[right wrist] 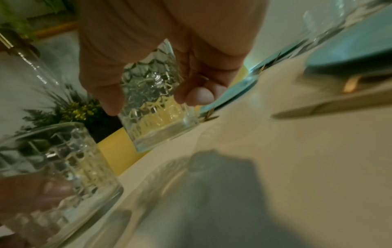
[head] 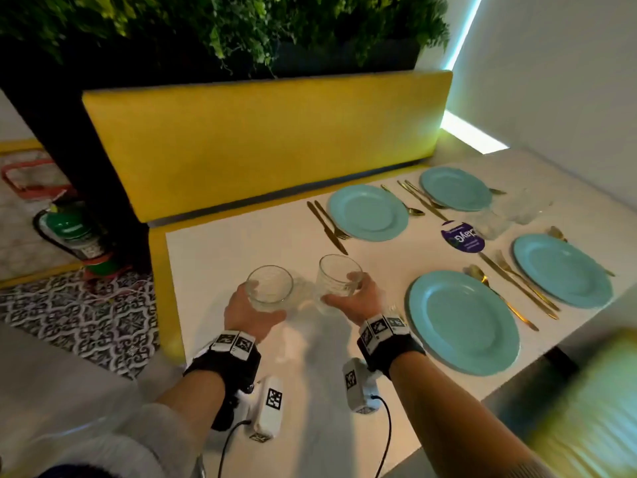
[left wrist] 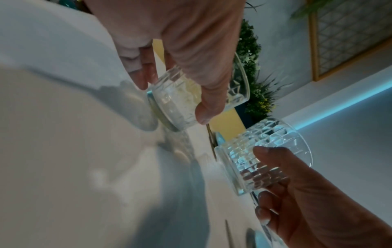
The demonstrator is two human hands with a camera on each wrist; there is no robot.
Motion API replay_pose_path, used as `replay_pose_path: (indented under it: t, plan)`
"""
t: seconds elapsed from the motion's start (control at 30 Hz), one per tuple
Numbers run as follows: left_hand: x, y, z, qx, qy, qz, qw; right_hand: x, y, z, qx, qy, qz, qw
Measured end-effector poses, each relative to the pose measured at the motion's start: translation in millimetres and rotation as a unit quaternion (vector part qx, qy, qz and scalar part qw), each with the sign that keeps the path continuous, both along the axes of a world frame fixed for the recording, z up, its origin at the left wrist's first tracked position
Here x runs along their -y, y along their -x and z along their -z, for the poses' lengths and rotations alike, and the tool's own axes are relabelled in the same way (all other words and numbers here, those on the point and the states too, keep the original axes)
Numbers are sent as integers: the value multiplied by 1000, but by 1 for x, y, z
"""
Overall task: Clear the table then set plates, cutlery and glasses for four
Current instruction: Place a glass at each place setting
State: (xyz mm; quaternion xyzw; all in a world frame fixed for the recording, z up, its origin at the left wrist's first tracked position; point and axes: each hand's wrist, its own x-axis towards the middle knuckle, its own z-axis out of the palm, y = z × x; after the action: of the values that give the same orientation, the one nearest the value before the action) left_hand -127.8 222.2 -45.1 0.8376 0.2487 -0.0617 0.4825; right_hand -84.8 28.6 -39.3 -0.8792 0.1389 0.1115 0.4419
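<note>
My left hand grips a clear patterned glass over the near left part of the white table. My right hand grips a second one just beside it. In the left wrist view my left hand curls round its glass close above the tabletop, with the other glass to its right. In the right wrist view my right hand holds its glass near the table edge. Several turquoise plates lie set with gold cutlery beside them.
Two more clear glasses stand near the far right, next to a round purple card. A yellow bench back runs along the table's far side under green plants. A white wall closes the right. Patterned floor tiles lie to the left.
</note>
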Motion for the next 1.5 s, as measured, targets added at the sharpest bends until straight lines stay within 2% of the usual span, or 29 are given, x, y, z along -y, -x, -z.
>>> replay_pose_path:
  t: [0.13,0.33,0.67,1.0,1.5]
  plan:
    - [42,-34,-7,18,-13,45,999,55,-23,-14,11,10,57,998]
    - [106,-86,-16,38,9,68,997,136,-72,-24,9,21,109,994]
    - [176,-154,-5,42,34,73,996,223,-155,8,-37,33,163,985]
    - [206,-184,10,26,33,54,998,249,-191,28,-59,31,197,978]
    - [228,-186,24,9,43,72,996,256,-186,26,-64,8,166,984]
